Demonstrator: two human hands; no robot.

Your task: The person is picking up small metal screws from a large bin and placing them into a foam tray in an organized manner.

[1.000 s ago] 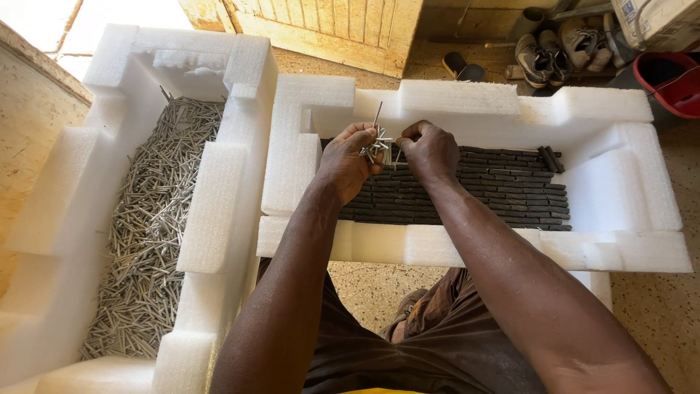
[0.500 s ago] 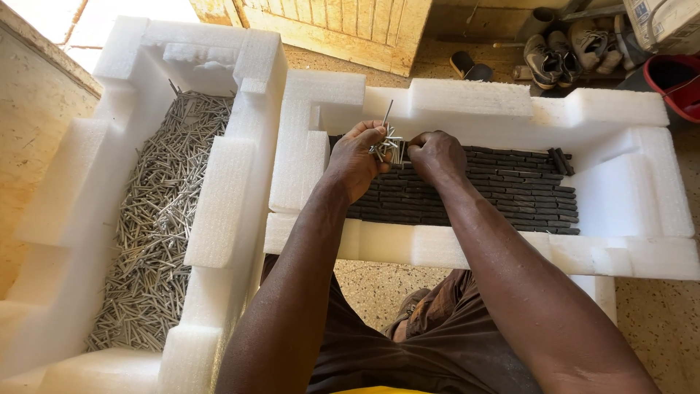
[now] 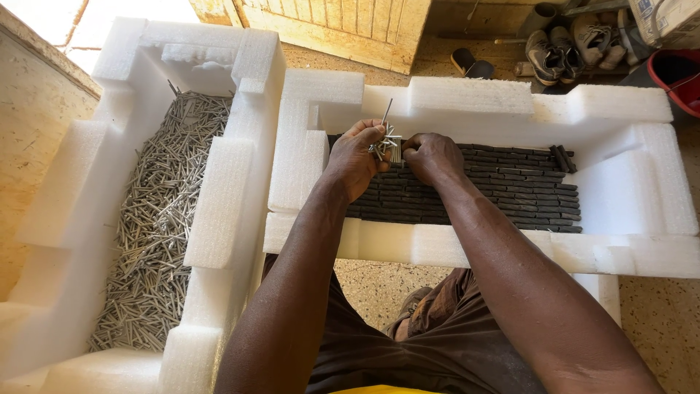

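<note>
Left hand: fingers closed on a small bunch of nails.
Right hand: fingers pinched on the same bunch.
Done: dark rows fill the right foam tray.
Left: loose nail heap in the left foam tray.

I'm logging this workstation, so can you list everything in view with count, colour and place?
foam trays: two, white, side by side
loose nails: a heap, grey, in the tray on the left
dark strips: many, black, stacked in rows in the tray ahead
nail bundle: one, silvery, between both hands
wooden door: one, tan, top
shoes: several, top right
red tub: one, right edge
left hand: gripping the bundle
right hand: closed at the bundle
</note>
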